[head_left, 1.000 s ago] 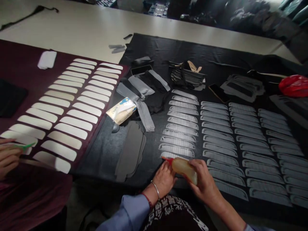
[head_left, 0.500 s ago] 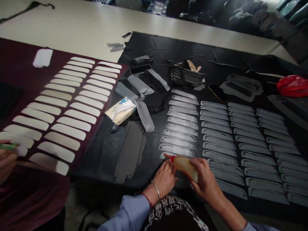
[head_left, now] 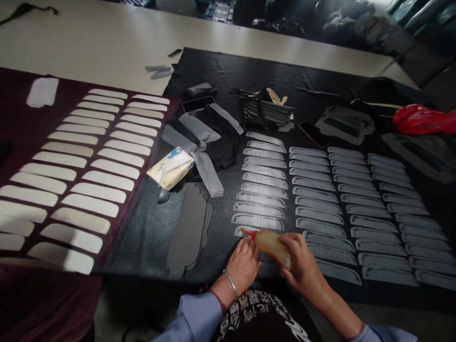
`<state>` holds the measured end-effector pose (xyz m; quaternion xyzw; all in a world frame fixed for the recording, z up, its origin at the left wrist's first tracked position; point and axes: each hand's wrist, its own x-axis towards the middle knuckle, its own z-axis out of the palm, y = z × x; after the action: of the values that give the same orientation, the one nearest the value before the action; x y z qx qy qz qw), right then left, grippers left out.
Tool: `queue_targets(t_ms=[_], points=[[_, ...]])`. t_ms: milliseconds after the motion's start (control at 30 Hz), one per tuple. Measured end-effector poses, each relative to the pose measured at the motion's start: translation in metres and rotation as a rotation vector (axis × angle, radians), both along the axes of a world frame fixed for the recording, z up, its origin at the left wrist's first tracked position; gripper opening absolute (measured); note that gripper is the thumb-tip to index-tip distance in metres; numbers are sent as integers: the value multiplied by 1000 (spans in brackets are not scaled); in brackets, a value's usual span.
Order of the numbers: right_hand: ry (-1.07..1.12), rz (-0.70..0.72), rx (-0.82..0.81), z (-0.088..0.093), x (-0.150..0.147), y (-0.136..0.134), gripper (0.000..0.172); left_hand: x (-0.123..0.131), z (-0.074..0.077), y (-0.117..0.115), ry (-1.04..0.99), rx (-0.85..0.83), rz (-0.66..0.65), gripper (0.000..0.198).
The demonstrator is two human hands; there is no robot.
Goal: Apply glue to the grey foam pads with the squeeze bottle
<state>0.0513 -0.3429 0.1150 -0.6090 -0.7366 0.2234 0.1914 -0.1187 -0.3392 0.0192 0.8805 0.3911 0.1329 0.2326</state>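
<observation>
My right hand (head_left: pixel 302 263) is wrapped round a squeeze bottle (head_left: pixel 272 247) of amber-coloured content, tilted with its red nozzle pointing left. The nozzle tip is over the left end of a grey strip (head_left: pixel 239 232), the nearest in its column; whether it touches cannot be told. My left hand (head_left: pixel 244 266) lies flat at the near end of that strip, fingers extended beside the nozzle and holding nothing. Hands and bottle hide much of the strip. Farther up the column, similar grey strips (head_left: pixel 258 222) carry a shiny line along their upper edges.
More columns of grey strips (head_left: pixel 318 216) lie to the right on the black sheet (head_left: pixel 142 237). Left of my hands are stacked grey pieces (head_left: pixel 188 232) and a tissue pack (head_left: pixel 171 168). White strips (head_left: pixel 94 197) cover a maroon sheet. A red bag (head_left: pixel 423 118) lies far right.
The view has shifted, so the table's things appear farther left. A co-worker's hand with a green object has gone from view at the left edge. My hands and the bottle keep nearly the same pose.
</observation>
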Motion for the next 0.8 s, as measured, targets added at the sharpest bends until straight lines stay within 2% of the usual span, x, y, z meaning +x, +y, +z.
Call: queue_targets(t_ms=[467,800], points=[[-74,-96,20,6,18,-19,47,3,-1,1,39,114,-20,43],[-109,-163,27,12,36,-33,45,10,5,1,125,178,-5,55]])
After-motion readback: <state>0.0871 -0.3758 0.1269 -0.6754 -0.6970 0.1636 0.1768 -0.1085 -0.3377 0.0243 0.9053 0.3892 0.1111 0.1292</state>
